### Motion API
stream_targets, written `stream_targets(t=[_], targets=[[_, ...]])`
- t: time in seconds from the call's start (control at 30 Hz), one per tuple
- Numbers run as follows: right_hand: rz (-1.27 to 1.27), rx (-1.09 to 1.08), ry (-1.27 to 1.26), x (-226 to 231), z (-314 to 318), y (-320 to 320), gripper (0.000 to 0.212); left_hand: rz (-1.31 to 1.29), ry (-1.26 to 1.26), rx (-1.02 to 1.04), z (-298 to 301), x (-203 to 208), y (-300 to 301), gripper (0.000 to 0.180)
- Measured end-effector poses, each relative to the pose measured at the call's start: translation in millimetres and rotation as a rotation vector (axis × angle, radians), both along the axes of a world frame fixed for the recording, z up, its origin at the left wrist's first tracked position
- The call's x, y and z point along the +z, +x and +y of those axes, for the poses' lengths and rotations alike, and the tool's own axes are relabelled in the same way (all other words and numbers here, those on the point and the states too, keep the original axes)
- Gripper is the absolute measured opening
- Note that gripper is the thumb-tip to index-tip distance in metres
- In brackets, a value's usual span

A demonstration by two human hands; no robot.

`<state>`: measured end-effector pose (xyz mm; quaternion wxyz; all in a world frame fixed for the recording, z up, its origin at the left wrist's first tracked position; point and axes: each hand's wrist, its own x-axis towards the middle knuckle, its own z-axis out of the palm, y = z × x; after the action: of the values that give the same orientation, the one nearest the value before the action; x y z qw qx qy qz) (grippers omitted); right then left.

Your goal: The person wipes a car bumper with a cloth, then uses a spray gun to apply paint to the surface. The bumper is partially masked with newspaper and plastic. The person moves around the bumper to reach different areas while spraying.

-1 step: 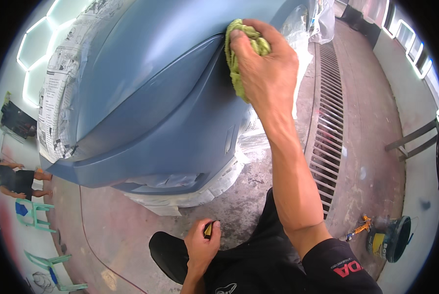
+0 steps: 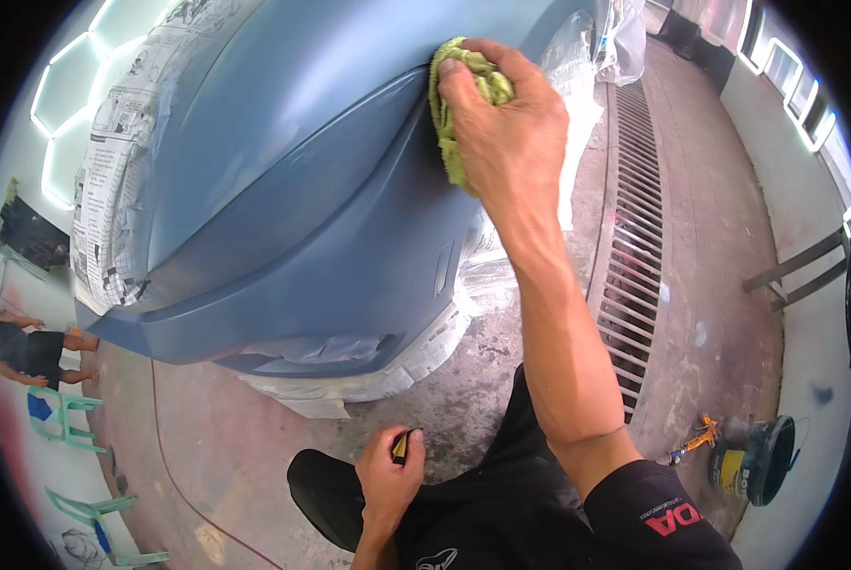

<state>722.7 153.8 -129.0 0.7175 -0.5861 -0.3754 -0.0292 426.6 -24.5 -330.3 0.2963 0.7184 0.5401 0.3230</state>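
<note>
In the head view, the yellow-green, crumpled, soft-looking cloth [image 2: 447, 123] lies just left of the right hand [image 2: 516, 123], under its fingers and thumb, against the smooth blue-grey painted car panel [image 2: 349, 271]. Its long axis runs steeply up and down, across the line of the panel's dark creases, which climb to meet its left side — close to the panel's right edge. The right grip is clamped on the cloth, thumb on the near face, fingers curled over the top.

The left hand [image 2: 387, 475] is much farther away, below the panel's lower edge and beside the black-trousered knee [image 2: 326, 494]; its grip is closed round a small black-and-yellow object [image 2: 401, 447], mostly hidden in the fingers. The right hand is plainly the nearer one.

Against the earlier frame, the cloth and right hand sit slightly farther left — a little more than the slight drift of the whole view. The left hand keeps its hold and place beside the knee.
</note>
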Motion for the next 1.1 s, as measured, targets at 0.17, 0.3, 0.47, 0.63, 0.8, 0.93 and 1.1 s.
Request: stream_targets(t=[0.17,0.3,0.47,0.63,0.8,0.93,1.1], targets=[[-0.111,-0.16,-0.024,-6.9,13.0,-19.6,0.037,-0.011,-0.028,0.074,-4.9,-14.0,-21.1,0.019],[-0.092,-0.138,-0.094,-9.2,6.1,-30.7,0.035,-0.012,-0.046,0.056,-5.1,-16.0,-29.0,0.02],[-0.106,-0.119,-0.092,-17.0,2.8,-48.5,0.025,-0.027,-0.061,0.063,-3.2,-12.1,-31.5,0.021],[-0.147,-0.137,-0.146,-18.2,-6.8,-53.7,0.03,-0.034,-0.049,0.059,-3.7,-14.1,-27.8,0.021],[-0.156,-0.099,-0.131,-24.2,-11.1,-64.6,0.021,-0.032,-0.044,0.051,-5.2,-19.7,-30.2,0.023],[-0.161,-0.093,-0.16,-26.6,-16.4,-68.0,0.02,-0.051,-0.071,0.058,-6.2,-20.6,-28.9,0.022],[-0.14,-0.062,-0.184,-29.4,-22.0,-74.9,0.019,-0.051,-0.104,0.082,-7.9,-24.7,-34.3,0.022]])
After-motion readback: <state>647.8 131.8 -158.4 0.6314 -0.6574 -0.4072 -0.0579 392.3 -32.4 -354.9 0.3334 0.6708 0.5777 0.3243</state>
